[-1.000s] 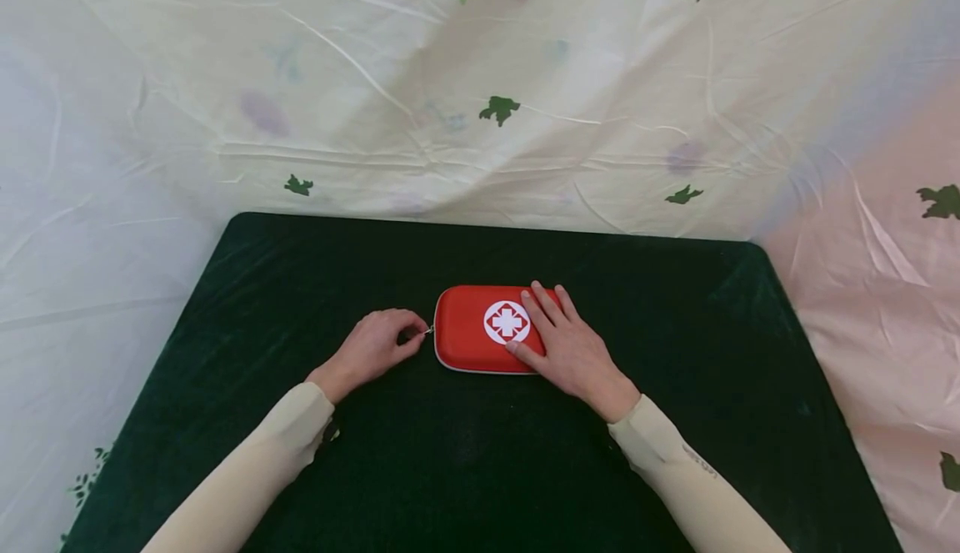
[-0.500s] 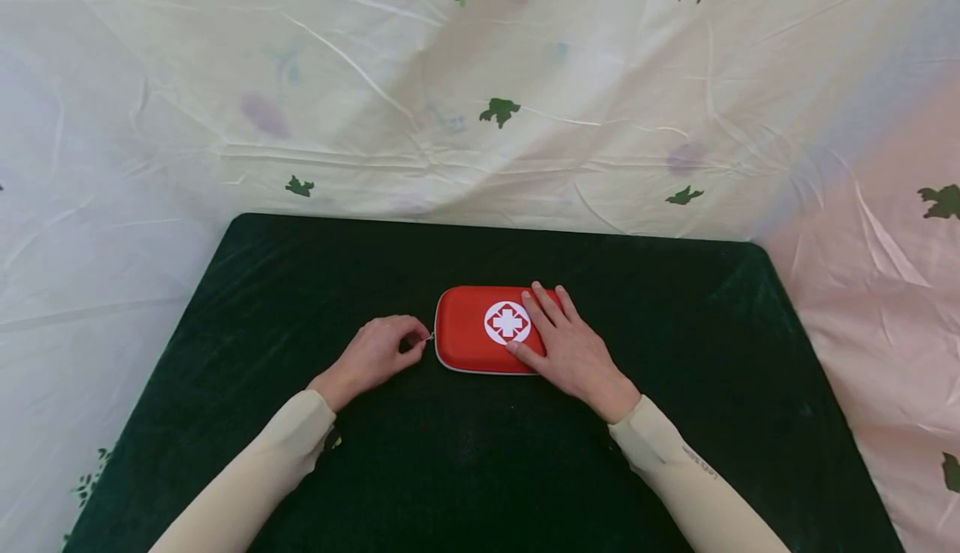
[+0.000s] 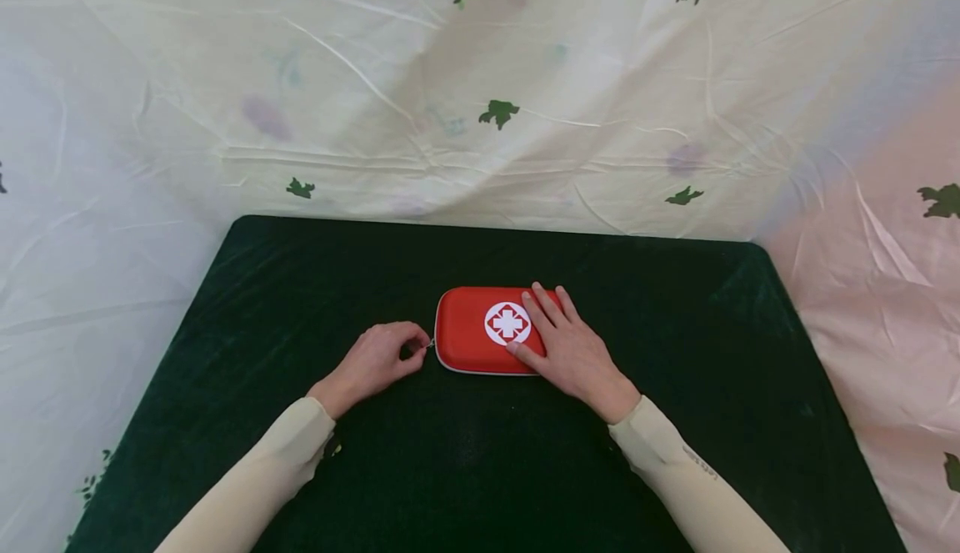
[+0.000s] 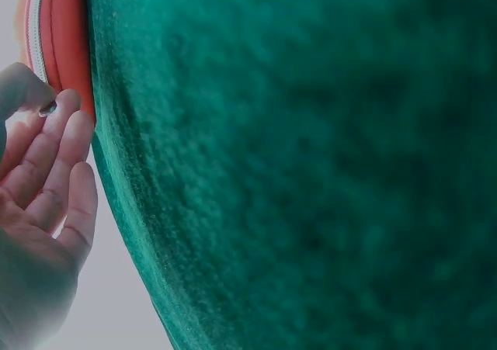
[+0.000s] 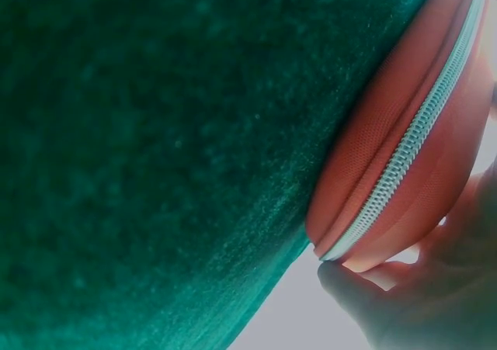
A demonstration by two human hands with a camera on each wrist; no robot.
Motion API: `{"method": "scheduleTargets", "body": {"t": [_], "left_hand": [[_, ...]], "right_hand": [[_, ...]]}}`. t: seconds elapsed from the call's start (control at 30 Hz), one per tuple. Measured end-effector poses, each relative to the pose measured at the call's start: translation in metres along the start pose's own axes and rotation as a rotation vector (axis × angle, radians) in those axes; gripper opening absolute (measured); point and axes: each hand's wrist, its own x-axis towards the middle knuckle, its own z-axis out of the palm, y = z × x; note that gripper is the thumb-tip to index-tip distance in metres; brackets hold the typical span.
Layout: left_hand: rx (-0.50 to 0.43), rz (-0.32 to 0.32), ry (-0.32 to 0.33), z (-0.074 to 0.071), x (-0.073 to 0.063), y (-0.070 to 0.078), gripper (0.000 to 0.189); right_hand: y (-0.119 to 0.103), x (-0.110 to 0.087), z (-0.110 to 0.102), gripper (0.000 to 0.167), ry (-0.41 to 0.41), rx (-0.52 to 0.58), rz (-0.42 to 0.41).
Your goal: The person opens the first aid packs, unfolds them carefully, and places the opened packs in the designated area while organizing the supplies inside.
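Note:
A red first-aid case [image 3: 461,328] with a white cross emblem [image 3: 507,323] lies flat near the middle of the dark green table. At its left end my left hand [image 3: 375,363] pinches the small metal zipper pull [image 4: 48,109] between thumb and index finger, the other fingers loosely bent. My right hand [image 3: 572,353] rests on the case's right part with its fingers spread and straight, covering that end in the head view. In the right wrist view the pale zipper [image 5: 404,148] runs along the case's side with its teeth meshed, and the thumb [image 5: 349,288] is right at the edge.
The green velvety cloth [image 3: 465,470] covers the table, whose far edge meets a pale curtain [image 3: 360,94] printed with leaves. More of the curtain hangs at the left and right sides.
My left hand has shifted slightly toward me along the case's left end, drawing the zipper pull with it. The right hand and the case stay in place.

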Motion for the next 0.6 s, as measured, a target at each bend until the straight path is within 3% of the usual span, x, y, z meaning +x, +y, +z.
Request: {"method": "scheduleTargets", "body": {"t": [0.4, 0.6], "left_hand": [[-0.023, 0.028, -0.009, 0.0027, -0.0064, 0.0024, 0.02], [-0.037, 0.008, -0.01, 0.0043, -0.0071, 0.0048, 0.02]], "right_hand": [[0.0013, 0.001, 0.0026, 0.092, 0.006, -0.008, 0.007], [0.002, 0.002, 0.0031, 0.092, 0.008, -0.01, 0.008]]}}
